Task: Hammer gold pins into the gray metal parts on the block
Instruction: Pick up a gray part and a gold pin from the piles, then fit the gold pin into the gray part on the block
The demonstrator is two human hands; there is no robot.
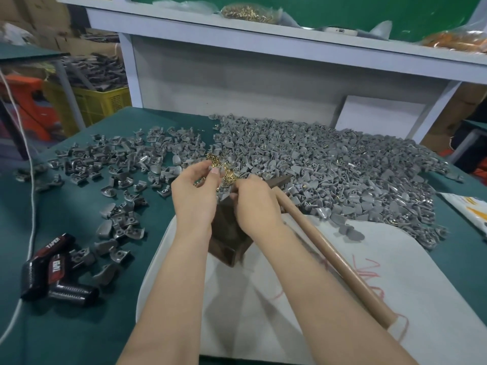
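My left hand [195,193] holds a small heap of gold pins [227,173] in its curled fingers, just above the dark block [226,235]. My right hand [257,204] is close against it on the right. Its fingertips are curled and pinch at the lower edge of the pins, over the block's top. A gray metal part [224,196] shows on the block between my hands; most of the block's top is hidden by them. The hammer lies to the right, its wooden handle [329,251] resting across the cloth, its head beside the block.
A large pile of gray parts [329,164] fills the table behind and right. Scattered gray parts [118,164] lie left. Black TAPER-labelled grips [52,272] lie front left, next to a white cord [29,185]. A white cloth [395,275] is under the block. The shelf above holds bagged pins [250,13].
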